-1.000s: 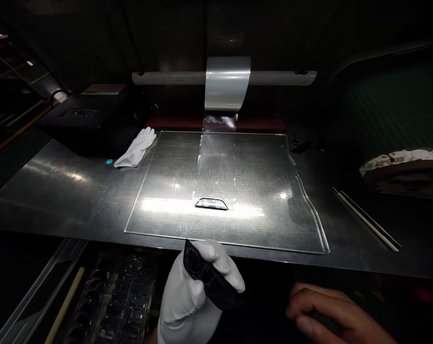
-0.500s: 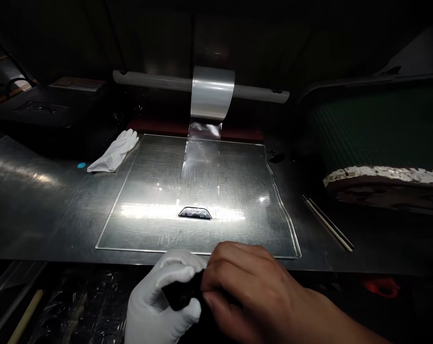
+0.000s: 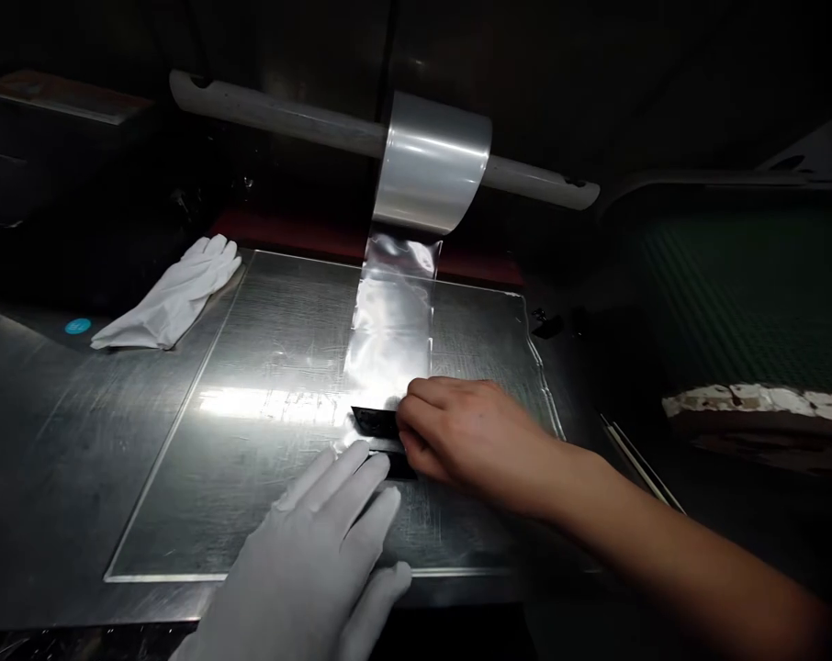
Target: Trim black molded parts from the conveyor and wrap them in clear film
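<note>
My left hand [image 3: 320,542], in a white glove, lies flat with fingers stretched out on a clear plastic sheet [image 3: 251,459], fingertips against a small black part [image 3: 378,431]. My bare right hand [image 3: 457,430] pinches that black part from the right and holds it down on the sheet. A strip of clear film [image 3: 392,321] runs from a roll [image 3: 431,163] on a white bar [image 3: 271,108] down to the spot where the part sits.
A spare white glove [image 3: 172,294] lies at the sheet's back left corner, with a blue dot [image 3: 78,326] beside it. Two thin sticks [image 3: 640,464] lie on the metal table [image 3: 37,459] at the right. A crusted round rim [image 3: 760,404] sits far right.
Both hands moved from below the table edge up onto the sheet with the black part. My left hand opened flat; my right hand now presses the part at the film's end. The view moved closer.
</note>
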Available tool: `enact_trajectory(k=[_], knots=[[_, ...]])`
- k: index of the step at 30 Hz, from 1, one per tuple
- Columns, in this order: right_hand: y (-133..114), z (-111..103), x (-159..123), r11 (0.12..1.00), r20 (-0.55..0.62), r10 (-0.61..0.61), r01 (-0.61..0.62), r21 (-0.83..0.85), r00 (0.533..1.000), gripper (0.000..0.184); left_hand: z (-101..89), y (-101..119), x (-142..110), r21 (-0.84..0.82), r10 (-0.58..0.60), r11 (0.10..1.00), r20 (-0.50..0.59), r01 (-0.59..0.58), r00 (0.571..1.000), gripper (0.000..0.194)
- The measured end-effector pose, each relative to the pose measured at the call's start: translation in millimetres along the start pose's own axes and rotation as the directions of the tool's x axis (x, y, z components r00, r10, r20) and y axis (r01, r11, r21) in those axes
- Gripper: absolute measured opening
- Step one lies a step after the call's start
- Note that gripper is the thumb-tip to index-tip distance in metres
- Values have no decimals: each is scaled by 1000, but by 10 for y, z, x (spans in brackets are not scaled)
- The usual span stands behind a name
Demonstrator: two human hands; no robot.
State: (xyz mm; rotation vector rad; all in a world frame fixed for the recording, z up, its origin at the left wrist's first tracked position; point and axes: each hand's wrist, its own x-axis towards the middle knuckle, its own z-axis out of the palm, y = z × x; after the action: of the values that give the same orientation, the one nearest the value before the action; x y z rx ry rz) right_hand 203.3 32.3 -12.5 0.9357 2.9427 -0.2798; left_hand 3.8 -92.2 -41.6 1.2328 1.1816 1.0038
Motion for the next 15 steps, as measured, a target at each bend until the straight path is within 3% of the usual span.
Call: enact_trajectory(k=[2, 4, 6, 8, 11, 13, 15], knots=[[1, 39, 65, 1000, 40, -12, 12, -4, 999, 11, -7, -40, 51, 319, 77, 943, 76, -97, 994, 45], [-13, 48, 111, 1000, 70, -8, 8, 0, 998, 12, -12, -73, 58, 584, 188, 771, 174, -255, 967, 41], [-25, 32, 155, 1000, 97, 7, -8, 13, 995, 12, -18, -87, 57, 740, 279, 556, 262, -378, 924, 34], [-29, -1, 171, 999, 114, 26, -31, 43, 993, 10, -21, -86, 66, 803, 336, 416, 301, -428, 892, 30], [-12, -46, 1, 985, 60, 88, -95, 143, 994, 10, -29, -92, 57, 819, 385, 342, 325, -461, 864, 31], [32, -28, -329, 952, -47, 190, -172, 251, 981, 12, -78, -130, 7, 805, 420, 337, 336, -488, 843, 34], [111, 54, -821, 901, -187, 358, -286, 327, 915, 15, -200, -212, -65, 783, 456, 381, 304, -492, 837, 39]])
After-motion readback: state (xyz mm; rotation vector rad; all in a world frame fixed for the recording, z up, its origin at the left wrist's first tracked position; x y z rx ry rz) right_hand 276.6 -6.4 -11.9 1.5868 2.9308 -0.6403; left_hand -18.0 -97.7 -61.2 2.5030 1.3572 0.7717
